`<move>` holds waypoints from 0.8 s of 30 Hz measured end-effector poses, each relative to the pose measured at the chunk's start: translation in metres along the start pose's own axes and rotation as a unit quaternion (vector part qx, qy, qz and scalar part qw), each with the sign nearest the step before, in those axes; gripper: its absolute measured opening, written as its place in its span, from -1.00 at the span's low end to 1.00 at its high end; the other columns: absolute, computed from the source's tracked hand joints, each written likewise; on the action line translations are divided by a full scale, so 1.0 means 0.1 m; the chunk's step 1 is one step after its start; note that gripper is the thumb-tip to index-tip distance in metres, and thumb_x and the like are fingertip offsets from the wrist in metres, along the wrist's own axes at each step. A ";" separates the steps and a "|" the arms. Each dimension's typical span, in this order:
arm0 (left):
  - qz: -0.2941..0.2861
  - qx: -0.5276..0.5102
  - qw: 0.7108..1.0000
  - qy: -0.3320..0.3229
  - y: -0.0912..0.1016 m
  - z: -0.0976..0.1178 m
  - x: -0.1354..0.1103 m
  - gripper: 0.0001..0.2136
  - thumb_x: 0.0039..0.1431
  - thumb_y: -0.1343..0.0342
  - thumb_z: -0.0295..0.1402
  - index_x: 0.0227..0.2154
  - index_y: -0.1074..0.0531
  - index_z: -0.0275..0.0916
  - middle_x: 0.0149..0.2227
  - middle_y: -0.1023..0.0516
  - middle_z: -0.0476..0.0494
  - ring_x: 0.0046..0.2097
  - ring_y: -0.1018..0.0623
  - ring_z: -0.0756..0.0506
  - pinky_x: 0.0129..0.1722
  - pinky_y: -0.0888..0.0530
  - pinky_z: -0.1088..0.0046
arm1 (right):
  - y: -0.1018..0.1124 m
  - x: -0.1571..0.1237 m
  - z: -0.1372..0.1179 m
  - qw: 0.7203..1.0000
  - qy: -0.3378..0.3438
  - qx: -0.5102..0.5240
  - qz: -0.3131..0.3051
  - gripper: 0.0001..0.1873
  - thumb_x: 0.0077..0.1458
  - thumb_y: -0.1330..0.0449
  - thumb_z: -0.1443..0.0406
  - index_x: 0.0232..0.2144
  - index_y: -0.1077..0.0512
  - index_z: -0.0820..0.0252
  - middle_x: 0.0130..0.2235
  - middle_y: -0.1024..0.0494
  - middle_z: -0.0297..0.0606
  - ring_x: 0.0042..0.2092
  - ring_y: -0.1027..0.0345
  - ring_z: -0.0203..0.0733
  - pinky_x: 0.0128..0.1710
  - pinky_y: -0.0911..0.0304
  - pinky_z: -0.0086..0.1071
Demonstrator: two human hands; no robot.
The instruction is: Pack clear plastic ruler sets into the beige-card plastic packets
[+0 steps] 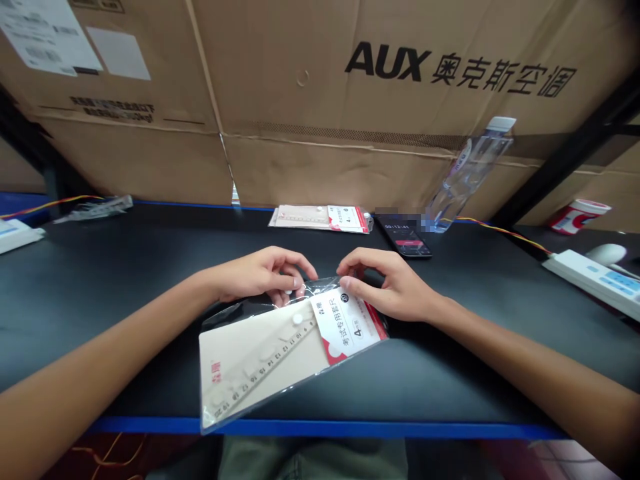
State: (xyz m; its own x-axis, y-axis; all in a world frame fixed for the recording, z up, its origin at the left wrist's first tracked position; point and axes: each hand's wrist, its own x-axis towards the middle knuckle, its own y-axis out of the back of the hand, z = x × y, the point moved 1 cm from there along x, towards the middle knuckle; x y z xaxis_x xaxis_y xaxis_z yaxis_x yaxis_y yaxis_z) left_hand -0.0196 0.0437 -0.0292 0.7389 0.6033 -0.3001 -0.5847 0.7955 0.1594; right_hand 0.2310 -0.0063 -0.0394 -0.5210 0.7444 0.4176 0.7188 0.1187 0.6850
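A clear plastic ruler-set pouch (260, 360) lies tilted near the front edge of the black table. Inside it show a ruler marked with numbers, a cream backing sheet and a red-and-white label card (350, 327). My left hand (267, 275) pinches the pouch's open-looking top flap, near a white snap button. My right hand (387, 283) grips the upper right edge of the pouch by the label, thumb on top. Some of the fingers of both hands are hidden behind the plastic.
More ruler-set pouches (320, 219) lie at the back, beside a phone (404, 237) showing a timer. A water bottle (473, 173) leans against a large cardboard box (320, 80). Power strips (595, 283) sit at both sides, with a red-and-white cup (580, 217) at far right.
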 end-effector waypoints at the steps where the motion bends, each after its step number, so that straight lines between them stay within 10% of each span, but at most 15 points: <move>1: 0.008 -0.001 1.000 -0.003 0.00 0.00 0.00 -0.73 0.13 -0.26 -0.34 -0.10 -0.49 -0.26 -0.39 -0.52 -0.03 -0.45 -0.49 0.06 -0.44 -0.51 0.60 | 0.01 0.00 0.01 1.000 0.002 0.001 -0.010 -0.88 0.21 -0.20 0.25 -0.26 -0.50 0.17 -0.18 -0.55 -0.19 -0.21 -0.40 -0.17 -0.19 -0.34 -0.31; 13: 0.023 0.002 1.000 -0.022 0.02 -0.01 0.02 -0.74 0.12 -0.26 -0.32 -0.13 -0.49 -0.26 -0.34 -0.55 -0.08 -0.42 -0.48 0.04 -0.43 -0.51 0.56 | 0.02 0.01 0.03 0.996 0.023 -0.019 -0.085 -0.85 0.18 -0.25 0.25 -0.20 -0.44 0.16 0.00 -0.48 -0.13 -0.04 -0.39 -0.11 0.01 -0.31 -0.24; 24: 0.075 -0.055 0.994 -0.050 0.04 0.02 0.00 -0.73 0.16 -0.26 -0.26 -0.13 -0.49 -0.27 -0.32 -0.55 -0.10 -0.40 -0.51 0.03 -0.45 -0.45 0.59 | 0.01 0.01 0.01 0.997 0.051 -0.055 -0.004 -0.82 0.20 -0.21 0.23 -0.15 -0.40 0.13 -0.08 -0.50 -0.13 -0.11 -0.39 -0.08 -0.08 -0.34 -0.21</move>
State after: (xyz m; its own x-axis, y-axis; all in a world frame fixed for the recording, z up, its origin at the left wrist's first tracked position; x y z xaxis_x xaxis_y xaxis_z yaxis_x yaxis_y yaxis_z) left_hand -0.0214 0.0465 -0.0265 0.6663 0.7224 -0.1850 -0.7205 0.6876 0.0899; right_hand 0.2316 -0.0050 -0.0386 -0.5746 0.6724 0.4667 0.6623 0.0470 0.7477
